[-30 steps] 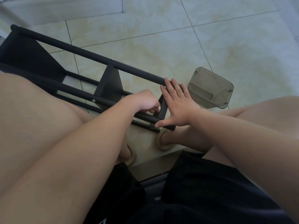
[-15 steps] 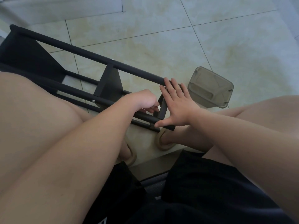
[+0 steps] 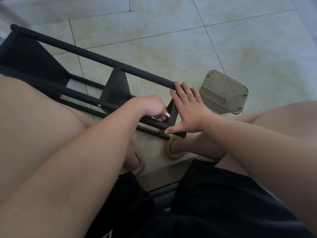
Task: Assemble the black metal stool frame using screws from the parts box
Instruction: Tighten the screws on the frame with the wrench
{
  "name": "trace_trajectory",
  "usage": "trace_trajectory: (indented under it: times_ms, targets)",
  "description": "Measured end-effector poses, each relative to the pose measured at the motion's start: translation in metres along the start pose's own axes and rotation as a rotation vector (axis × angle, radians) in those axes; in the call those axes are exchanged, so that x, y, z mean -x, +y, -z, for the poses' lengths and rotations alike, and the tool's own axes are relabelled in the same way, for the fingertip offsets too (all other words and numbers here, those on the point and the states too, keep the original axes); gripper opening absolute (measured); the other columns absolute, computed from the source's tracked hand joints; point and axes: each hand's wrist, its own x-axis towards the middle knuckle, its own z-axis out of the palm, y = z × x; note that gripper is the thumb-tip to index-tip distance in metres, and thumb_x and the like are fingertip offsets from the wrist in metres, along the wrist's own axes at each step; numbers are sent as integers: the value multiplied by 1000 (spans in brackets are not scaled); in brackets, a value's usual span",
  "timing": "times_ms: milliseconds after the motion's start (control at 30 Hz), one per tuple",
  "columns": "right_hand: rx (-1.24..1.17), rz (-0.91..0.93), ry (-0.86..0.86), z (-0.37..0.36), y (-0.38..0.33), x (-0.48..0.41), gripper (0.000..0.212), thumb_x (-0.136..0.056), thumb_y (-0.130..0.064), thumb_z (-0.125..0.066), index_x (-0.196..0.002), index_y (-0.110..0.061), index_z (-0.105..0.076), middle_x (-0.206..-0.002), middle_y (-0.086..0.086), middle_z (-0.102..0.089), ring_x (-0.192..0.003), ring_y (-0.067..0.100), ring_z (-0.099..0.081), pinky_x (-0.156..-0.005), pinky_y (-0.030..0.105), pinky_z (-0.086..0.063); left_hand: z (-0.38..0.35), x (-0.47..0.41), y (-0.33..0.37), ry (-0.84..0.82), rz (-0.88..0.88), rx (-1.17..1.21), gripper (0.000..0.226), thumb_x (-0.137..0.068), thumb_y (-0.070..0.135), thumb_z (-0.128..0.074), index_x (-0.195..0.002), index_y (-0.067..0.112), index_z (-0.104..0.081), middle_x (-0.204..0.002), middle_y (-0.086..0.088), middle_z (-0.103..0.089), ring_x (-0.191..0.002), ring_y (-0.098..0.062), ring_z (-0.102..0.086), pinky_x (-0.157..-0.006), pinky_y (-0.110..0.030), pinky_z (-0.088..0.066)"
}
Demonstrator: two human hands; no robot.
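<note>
Stool frame (image 3: 85, 54), left hand (image 3: 147, 106) pinching pale piece (image 3: 167, 115)

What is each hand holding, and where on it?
Left hand pinches one end of a small pale piece, too small to identify, beside the stool frame. Right hand grips nothing; its straight fingers press the frame's end.

My shorts (image 3: 214, 203): black, loose, one small white mark (image 3: 107, 235) on the left side. My slippers (image 3: 173, 152): beige pair, rounded edges. My left hand (image 3: 149, 105) and right hand (image 3: 190, 114): bare, likewise forearms and legs.
</note>
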Motion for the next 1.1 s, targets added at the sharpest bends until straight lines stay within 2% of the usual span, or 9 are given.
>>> trace_trajectory:
  times_ms: [133, 333, 567, 700, 800, 867, 933, 1100]
  targets:
    - [-1, -1, -2, 0, 1, 0, 147, -53, -104, -29, -160, -11, 9, -165, 10, 28, -152, 30, 27, -123, 53, 11, 1, 0, -2, -7, -30, -84, 25, -99, 11, -50, -108, 3, -72, -115, -13, -73, -116, -33, -62, -106, -47, -45]
    - [0, 1, -1, -1, 1, -1, 147, -53, -104, -29, -160, -10, 9, -165, 10, 27, -151, 30, 27, -123, 53, 12, 1, 0, -5, -5, -62, -191, 23, -97, 14, -54, -104, 5, -74, -112, -12, -73, -111, -33, -63, -104, -49, -46]
    - [-2, -2, 0, 0, 1, -1, 148, -51, -105, -26, -161, -11, 8, -165, 10, 28, -151, 30, 27, -123, 53, 12, 2, 5, -1, 7, -75, -282, 22, -99, 17, -54, -107, 10, -73, -108, -7, -69, -105, -28, -62, -98, -42, -48]
    - [0, -3, 3, -2, 2, -1, 148, -52, -105, -26, -160, -11, 8, -165, 10, 28, -151, 30, 27, -123, 53, 12, 3, 5, 0, -10, -85, -341, 27, -101, 17, -51, -114, 5, -71, -118, -13, -67, -108, -30, -60, -96, -40, -46]
    - [3, -2, 4, -2, 1, -1, 149, -51, -106, -25, -161, -11, 8, -165, 10, 28, -152, 30, 27, -123, 53, 11, 3, 4, -1, -24, -89, -373, 28, -100, 16, -51, -118, 2, -69, -122, -16, -65, -96, -25, -53, -94, -39, -45]
    - [2, -3, 2, -2, 1, -1, 149, -51, -106, -25, -161, -11, 8, -165, 10, 28, -152, 30, 27, -124, 53, 11, 3, 4, -1, -43, -92, -396, 30, -101, 16, -51, -120, 0, -67, -118, -16, -65, -94, -23, -49, -92, -38, -44]
    - [3, -5, 1, -2, 1, -1, 149, -51, -106, -24, -160, -11, 9, -165, 10, 28, -152, 30, 27, -124, 54, 10, 2, 4, -1, -53, -93, -411, 29, -101, 16, -51, -120, 1, -67, -118, -14, -64, -98, -26, -53, -90, -36, -43]
    - [4, -5, 0, -2, 1, -1, 148, -52, -105, -26, -160, -11, 9, -165, 10, 28, -152, 30, 27, -124, 53, 11, 2, 4, -1, -45, -87, -403, 27, -100, 16, -52, -118, 7, -70, -123, -12, -65, -113, -30, -58, -101, -42, -45]
